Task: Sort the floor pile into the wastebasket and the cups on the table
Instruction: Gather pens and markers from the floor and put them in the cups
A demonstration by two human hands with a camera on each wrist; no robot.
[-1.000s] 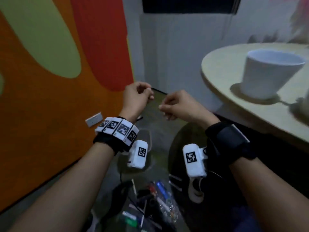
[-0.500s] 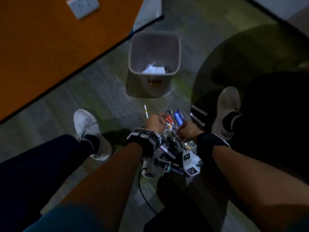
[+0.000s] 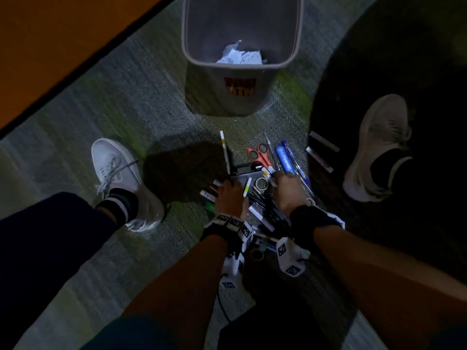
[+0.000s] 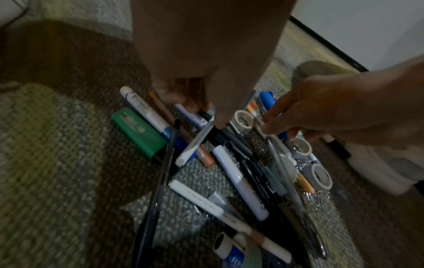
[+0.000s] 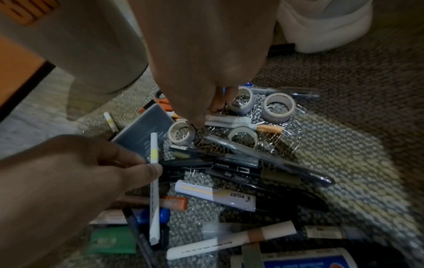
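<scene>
Left hand [image 5: 75, 181] grip pinches a white pen [image 5: 154, 188]; right hand [image 5: 201, 59] fingertips pinch a grey marker [image 5: 226, 120].

open carpet [image 3: 161, 102], wastebasket [image 3: 227, 97] flanked by shoes [image 3: 118, 173]

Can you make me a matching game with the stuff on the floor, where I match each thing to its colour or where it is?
Things:
1 scissors
2 wastebasket
3 thin white pen
4 flat case

Matches:
a green
b held in the left hand
c red handles
d crumpled paper inside

Pairs: 1-c, 2-d, 3-b, 4-a
</scene>
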